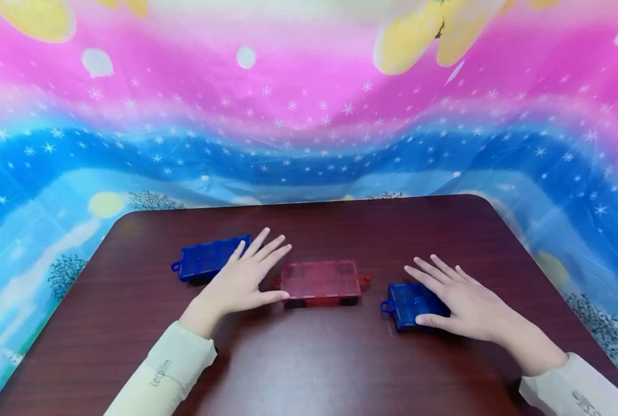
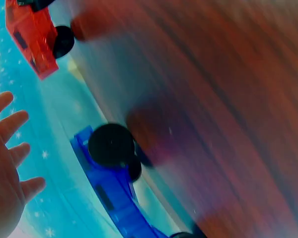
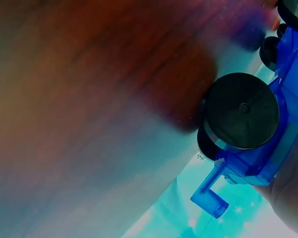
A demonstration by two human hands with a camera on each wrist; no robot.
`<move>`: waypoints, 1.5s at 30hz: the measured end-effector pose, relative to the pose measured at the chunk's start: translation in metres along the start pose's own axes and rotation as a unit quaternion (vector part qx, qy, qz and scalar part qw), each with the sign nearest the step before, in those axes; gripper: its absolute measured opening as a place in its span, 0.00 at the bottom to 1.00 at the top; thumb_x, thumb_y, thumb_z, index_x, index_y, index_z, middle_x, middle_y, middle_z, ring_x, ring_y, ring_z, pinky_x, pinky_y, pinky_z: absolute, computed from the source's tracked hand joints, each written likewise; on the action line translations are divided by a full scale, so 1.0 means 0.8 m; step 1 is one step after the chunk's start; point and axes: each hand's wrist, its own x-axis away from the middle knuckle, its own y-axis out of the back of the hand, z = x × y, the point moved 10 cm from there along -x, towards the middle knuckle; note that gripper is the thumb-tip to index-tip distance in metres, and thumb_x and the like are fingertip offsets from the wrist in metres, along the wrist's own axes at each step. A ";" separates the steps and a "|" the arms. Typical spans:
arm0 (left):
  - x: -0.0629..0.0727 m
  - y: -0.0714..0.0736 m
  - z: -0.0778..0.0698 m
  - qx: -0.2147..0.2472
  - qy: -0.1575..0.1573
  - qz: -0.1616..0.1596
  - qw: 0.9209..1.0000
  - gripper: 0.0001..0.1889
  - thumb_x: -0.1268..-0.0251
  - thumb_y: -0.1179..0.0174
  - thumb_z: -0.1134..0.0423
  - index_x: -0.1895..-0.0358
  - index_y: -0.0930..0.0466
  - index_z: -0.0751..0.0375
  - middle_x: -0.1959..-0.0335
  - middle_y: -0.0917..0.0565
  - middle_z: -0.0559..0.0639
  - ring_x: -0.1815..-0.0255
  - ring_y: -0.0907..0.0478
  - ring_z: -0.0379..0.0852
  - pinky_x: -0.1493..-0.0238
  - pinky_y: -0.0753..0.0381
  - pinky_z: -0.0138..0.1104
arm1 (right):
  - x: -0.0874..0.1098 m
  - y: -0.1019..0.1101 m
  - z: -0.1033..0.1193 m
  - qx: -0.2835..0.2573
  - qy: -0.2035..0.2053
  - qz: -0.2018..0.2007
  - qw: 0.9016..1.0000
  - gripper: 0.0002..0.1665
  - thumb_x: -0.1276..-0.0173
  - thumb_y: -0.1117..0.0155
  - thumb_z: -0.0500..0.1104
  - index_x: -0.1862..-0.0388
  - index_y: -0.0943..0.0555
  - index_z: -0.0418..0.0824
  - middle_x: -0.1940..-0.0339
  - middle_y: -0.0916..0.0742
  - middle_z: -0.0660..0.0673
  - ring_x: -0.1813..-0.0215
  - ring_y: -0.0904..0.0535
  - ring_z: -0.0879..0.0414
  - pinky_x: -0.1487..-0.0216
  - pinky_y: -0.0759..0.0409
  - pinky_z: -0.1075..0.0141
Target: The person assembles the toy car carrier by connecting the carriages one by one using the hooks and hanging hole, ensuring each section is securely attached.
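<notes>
Three see-through plastic toy wagons with flat tops and black wheels stand in a loose row. My left hand [image 1: 236, 286], fingers spread, is over the right part of the left blue wagon [image 1: 202, 259]. Its thumb reaches to the near left corner of the red wagon [image 1: 319, 280]; whether it touches I cannot tell. My right hand [image 1: 467, 306], also spread, covers the right part of the other blue wagon [image 1: 406, 303], its thumb over the top. In the right wrist view that blue wagon [image 3: 293, 94] shows its wheels and a hooked coupling. Neither hand grips anything.
The wagons stand on a dark reddish-brown wooden table [image 1: 298, 358] with rounded far corners. Behind and beside it hangs a pink and blue cloth [image 1: 309, 127] with snowflakes and yellow shapes. Gaps separate the red wagon from both blue ones.
</notes>
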 end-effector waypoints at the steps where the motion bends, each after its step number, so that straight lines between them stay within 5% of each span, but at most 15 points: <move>1: -0.001 -0.003 -0.003 0.004 -0.003 0.004 1.000 0.48 0.41 0.42 0.29 0.20 0.48 0.42 0.18 0.46 0.46 0.16 0.62 0.53 0.25 0.51 0.67 | 0.001 -0.001 0.000 -0.005 0.001 0.001 1.000 0.52 0.38 0.40 0.74 0.20 0.44 0.59 0.20 0.37 0.42 0.20 0.47 0.35 0.32 0.42 0.28; 18: -0.014 -0.030 -0.025 0.048 -0.035 0.055 0.997 0.43 0.40 0.38 0.35 0.24 0.38 0.49 0.28 0.28 0.49 0.27 0.32 0.50 0.30 0.28 0.48 | 0.003 -0.004 0.002 0.023 0.015 0.026 0.999 0.54 0.47 0.30 0.72 0.24 0.35 0.58 0.36 0.20 0.45 0.33 0.26 0.41 0.35 0.34 0.31; 32: -0.014 -0.035 -0.025 0.068 -0.026 0.076 0.994 0.42 0.40 0.36 0.38 0.25 0.37 0.50 0.29 0.28 0.50 0.29 0.30 0.50 0.30 0.28 0.47 | -0.002 -0.003 0.003 0.024 -0.003 0.052 0.998 0.54 0.49 0.29 0.73 0.26 0.33 0.57 0.37 0.19 0.40 0.37 0.23 0.37 0.42 0.24 0.35; 45: -0.021 -0.034 -0.022 0.069 -0.020 0.083 0.994 0.42 0.41 0.34 0.39 0.25 0.36 0.50 0.30 0.27 0.51 0.30 0.28 0.51 0.30 0.28 0.48 | -0.017 0.009 0.005 0.037 -0.003 0.027 0.999 0.54 0.50 0.27 0.71 0.26 0.32 0.56 0.39 0.18 0.40 0.38 0.22 0.38 0.44 0.22 0.37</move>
